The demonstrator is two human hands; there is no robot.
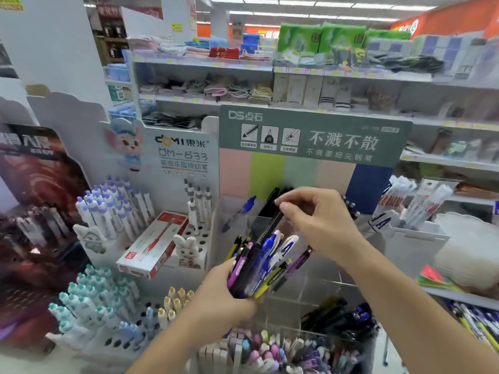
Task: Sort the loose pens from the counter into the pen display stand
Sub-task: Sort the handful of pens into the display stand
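My left hand (221, 295) grips a bunch of loose pens (259, 263) upright, in black, blue, purple and yellow. My right hand (316, 220) pinches the top end of a black pen (270, 224) that stands in the bunch, its tip low among the others. Behind them is the clear acrylic pen display stand (318, 282) with tiered compartments. Its back row holds a blue pen (239, 213) on the left and black pens (272, 199) beside it. A front right compartment holds dark blue and black pens (343, 318).
A white DOMI stand (127, 206) with purple-capped pens and a red-white pen box (154, 244) is to the left. Teal-capped pens (91, 295) fill a lower stand. Pastel pens (270, 349) sit at the bottom. White marker packs (413, 203) stand right. Store shelves run behind.
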